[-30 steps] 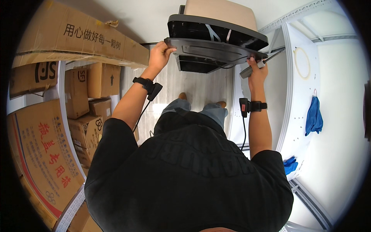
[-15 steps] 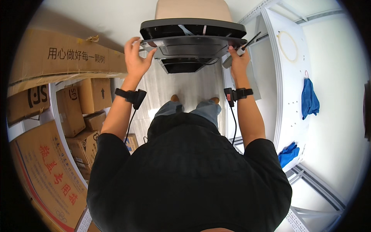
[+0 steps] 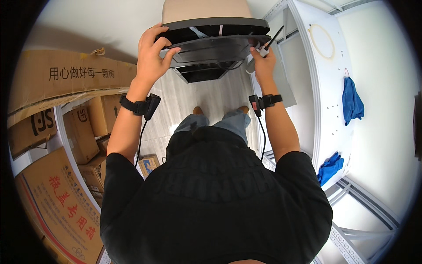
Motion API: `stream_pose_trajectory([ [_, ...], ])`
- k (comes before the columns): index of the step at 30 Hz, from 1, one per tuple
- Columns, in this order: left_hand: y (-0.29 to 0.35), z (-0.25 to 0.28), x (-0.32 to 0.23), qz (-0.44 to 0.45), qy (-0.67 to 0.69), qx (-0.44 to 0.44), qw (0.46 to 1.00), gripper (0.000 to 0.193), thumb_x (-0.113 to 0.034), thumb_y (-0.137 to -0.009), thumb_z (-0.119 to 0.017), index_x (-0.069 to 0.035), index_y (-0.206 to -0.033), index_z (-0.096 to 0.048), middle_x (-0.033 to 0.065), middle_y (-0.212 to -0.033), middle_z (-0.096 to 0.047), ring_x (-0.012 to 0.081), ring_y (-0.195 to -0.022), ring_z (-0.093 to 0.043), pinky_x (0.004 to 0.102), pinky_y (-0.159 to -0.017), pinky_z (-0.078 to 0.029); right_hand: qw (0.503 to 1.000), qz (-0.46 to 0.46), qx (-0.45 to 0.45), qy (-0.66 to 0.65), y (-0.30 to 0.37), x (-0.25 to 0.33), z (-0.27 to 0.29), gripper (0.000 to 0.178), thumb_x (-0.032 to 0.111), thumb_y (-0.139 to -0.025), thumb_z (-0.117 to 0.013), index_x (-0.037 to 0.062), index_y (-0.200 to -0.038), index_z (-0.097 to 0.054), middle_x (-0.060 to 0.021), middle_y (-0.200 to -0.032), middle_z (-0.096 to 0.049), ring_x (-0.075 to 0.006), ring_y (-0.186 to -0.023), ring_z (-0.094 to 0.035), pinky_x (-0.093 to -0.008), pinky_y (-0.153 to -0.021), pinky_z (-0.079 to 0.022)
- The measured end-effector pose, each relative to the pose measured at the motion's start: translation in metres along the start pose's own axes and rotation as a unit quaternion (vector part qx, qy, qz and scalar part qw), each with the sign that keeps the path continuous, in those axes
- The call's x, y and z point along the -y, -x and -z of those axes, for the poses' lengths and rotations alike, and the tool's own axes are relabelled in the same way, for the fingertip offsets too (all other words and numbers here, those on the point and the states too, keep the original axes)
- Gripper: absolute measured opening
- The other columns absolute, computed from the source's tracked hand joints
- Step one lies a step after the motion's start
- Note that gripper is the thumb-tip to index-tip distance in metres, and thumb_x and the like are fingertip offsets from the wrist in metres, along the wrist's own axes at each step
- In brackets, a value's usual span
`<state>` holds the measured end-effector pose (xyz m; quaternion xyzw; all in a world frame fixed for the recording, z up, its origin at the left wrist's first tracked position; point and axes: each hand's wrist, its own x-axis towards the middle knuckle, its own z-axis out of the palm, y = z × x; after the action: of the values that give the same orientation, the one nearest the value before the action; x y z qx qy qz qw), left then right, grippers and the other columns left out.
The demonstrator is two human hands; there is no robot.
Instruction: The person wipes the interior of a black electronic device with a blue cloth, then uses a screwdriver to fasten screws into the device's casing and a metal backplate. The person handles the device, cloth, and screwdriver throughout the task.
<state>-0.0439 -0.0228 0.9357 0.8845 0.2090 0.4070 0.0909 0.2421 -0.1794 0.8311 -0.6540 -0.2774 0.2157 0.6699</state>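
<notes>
In front of me stands a beige appliance [image 3: 206, 11] with a thick black rim [image 3: 215, 23]. A black panel [image 3: 206, 52] stands partly away from that rim, leaving a dark gap where pale strips show. My left hand [image 3: 153, 55] grips the panel's left end, its thumb on the near face and its upper fingers reaching the rim. At the right end, my right hand [image 3: 264, 64] has its thumb against the panel. Its fingers close around a tool [image 3: 264, 50] with a grey-white body and a thin black shaft pointing up and right; its exact kind is unclear.
Cardboard boxes [image 3: 77, 132] fill a shelf on my left, with a long carton [image 3: 79, 72] on top. To my right is a white panel [image 3: 323, 88] with a pale hoop [image 3: 321, 42] and blue cloths [image 3: 353, 101]. Grey flooring [image 3: 176, 97] lies under my feet.
My left hand has moved up and closed in on the panel's end, its fingers now reaching the rim. The appliance and right hand sit slightly farther left in view.
</notes>
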Motion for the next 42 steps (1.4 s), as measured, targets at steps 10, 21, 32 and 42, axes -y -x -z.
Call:
stream_pose_trajectory([
  [10,0.003,-0.006,0.005,-0.016,-0.013,-0.030,0.999,0.026,-0.014,-0.067,-0.079,-0.004,-0.071,-0.056,0.0111,-0.108,-0.061,0.0343,-0.114,-0.054,0.0471,-0.094,-0.040,0.989,0.078,-0.063,0.112,0.014,0.001,-0.010,0.043,0.002,-0.073,-0.071,0.0032,-0.115,-0.058,-0.0090,-0.105,-0.054,-0.0220,-0.091,-0.056,-0.0322,-0.082,-0.045],
  [21,0.004,-0.009,0.006,-0.003,-0.043,-0.035,0.998,0.024,-0.014,-0.070,-0.079,-0.005,-0.075,-0.057,0.0104,-0.109,-0.062,0.0328,-0.118,-0.053,0.0495,-0.100,-0.037,0.920,0.284,-0.094,0.251,-0.004,0.060,-0.016,0.061,0.003,-0.076,-0.069,0.0030,-0.133,-0.047,-0.0174,-0.138,-0.043,-0.0336,-0.125,-0.043,-0.0364,-0.102,-0.037],
  [32,-0.004,-0.011,0.006,0.041,-0.020,-0.049,0.998,0.040,-0.019,-0.070,-0.080,-0.004,-0.100,-0.058,0.0122,-0.111,-0.060,0.0331,-0.105,-0.056,0.0425,-0.090,-0.041,0.855,0.362,0.012,0.370,-0.016,0.076,-0.038,0.050,0.007,-0.074,-0.070,0.0125,-0.123,-0.058,-0.0079,-0.128,-0.052,-0.0355,-0.126,-0.039,-0.0440,-0.100,-0.039],
  [42,-0.019,-0.011,0.011,0.086,-0.118,0.023,0.989,0.040,-0.025,-0.069,-0.079,-0.007,-0.102,-0.064,0.0072,-0.098,-0.059,0.0280,-0.094,-0.055,0.0404,-0.086,-0.039,0.842,0.391,-0.027,0.371,-0.015,0.071,-0.046,0.039,0.006,-0.076,-0.069,0.0100,-0.114,-0.061,-0.0064,-0.121,-0.055,-0.0344,-0.120,-0.043,-0.0420,-0.095,-0.041],
])
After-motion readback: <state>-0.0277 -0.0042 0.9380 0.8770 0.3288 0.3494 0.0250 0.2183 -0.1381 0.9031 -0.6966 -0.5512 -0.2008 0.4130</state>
